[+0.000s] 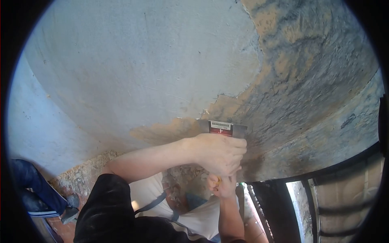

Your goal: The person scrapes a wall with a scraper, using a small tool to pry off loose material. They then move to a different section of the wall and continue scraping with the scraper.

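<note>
A wide-bladed scraper (240, 130) with a barcode label and a red-and-black sticker is set against the wall (162, 60), its edge near the ragged border of the pale coating. My left hand (221, 152) is closed over the lower part of the blade, hiding much of it. Just below, my right hand (225, 186) wraps round the handle, of which a bit of yellow shows. Up to that border the wall wears smooth grey-blue paint; beyond it lies rough, brown and grey bare surface (300, 60).
At the lower left are another person's dark trousers with white stripes (38, 190) and a shoe (71, 208). Crumbled debris (81, 174) lies along the wall's foot. Dark frame-like parts (279, 206) and a tan panel (348, 194) stand at the lower right.
</note>
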{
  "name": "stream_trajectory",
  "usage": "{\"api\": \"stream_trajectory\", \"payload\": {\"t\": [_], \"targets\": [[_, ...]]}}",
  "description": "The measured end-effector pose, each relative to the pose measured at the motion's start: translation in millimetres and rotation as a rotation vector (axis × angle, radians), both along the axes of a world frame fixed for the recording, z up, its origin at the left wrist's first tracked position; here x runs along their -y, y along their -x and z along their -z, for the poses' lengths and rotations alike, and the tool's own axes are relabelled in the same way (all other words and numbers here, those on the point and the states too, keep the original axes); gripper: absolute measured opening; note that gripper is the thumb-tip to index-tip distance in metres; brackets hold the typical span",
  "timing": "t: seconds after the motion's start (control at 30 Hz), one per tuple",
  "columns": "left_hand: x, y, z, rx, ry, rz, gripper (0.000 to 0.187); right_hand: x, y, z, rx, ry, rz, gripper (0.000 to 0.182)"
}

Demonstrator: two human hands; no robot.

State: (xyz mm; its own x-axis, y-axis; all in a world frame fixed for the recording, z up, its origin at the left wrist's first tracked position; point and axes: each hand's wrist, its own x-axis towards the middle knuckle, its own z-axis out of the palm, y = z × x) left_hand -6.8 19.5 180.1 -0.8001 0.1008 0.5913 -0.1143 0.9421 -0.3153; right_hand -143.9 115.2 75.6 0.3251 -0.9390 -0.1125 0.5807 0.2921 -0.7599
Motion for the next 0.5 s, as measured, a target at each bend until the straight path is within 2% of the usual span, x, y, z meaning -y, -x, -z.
{"api": "stream_trajectory", "payload": {"t": [0.03,0.13,0.17,0.3,0.4,0.5], "targets": [[1,1,-3,0.029,0.019,0.003,0.018,10,8,-2,-0.021,0.016,-0.093,0.026],[-6,-1,-13,0.058,0.005,-0.05,0.014,4,6,-24,-0.128,0.083,-0.026,0.035],[-6,-1,-13,0.055,0.015,-0.048,0.011,5,8,-18,-0.11,0.102,-0.077,0.036],[5,1,-7,0.172,0.009,-0.135,0.01,35,13,15,0.036,-0.033,-0.191,0.029],[5,-1,-19,0.162,0.055,-0.235,0.008,43,7,-8,-0.014,0.009,-0.197,0.028],[2,-4,-25,0.192,0.035,-0.236,0.01,38,1,-18,-0.006,-0.025,-0.182,0.027]]}}
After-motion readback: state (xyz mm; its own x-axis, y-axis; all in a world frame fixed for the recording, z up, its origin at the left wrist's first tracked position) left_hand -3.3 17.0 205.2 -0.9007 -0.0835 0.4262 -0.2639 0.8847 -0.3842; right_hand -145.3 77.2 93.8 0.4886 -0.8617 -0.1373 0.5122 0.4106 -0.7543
